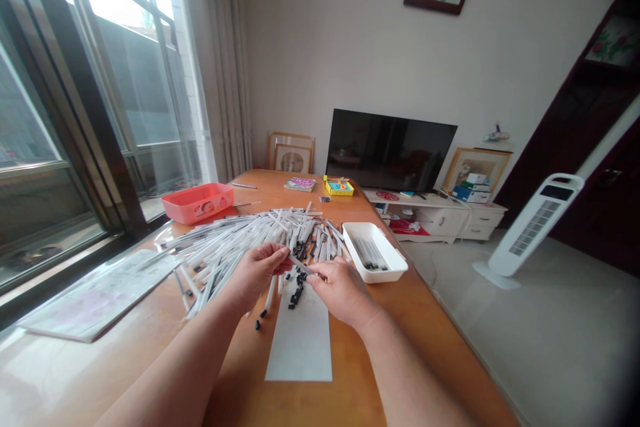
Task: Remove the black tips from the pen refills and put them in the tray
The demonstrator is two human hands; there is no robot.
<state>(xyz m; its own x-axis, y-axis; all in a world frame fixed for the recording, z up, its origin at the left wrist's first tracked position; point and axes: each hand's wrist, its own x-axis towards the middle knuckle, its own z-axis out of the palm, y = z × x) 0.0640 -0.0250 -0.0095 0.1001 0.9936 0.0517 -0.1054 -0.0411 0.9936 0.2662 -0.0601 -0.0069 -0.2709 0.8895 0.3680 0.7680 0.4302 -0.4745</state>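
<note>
A thin whitish stick (301, 265) spans the gap between my two hands, above a white paper strip (300, 350). Its left end is pinched in my left hand (263, 270), its right end in the closed fingers of my right hand (343, 287). Several small black caps (296, 296) lie on the paper under the stick. Behind and left of my hands spreads a large pile of translucent and black sticks (235, 233). A white tray (395, 268) to the right of my right hand holds several clear sticks with black ends.
At the back left is a red plastic box (197, 205). A flat booklet (95, 300) lies on the wooden table (300, 403) at left. Farther back are a colourful book (300, 184) and a yellow box (339, 188). Loose black caps (257, 325) sit left of the paper.
</note>
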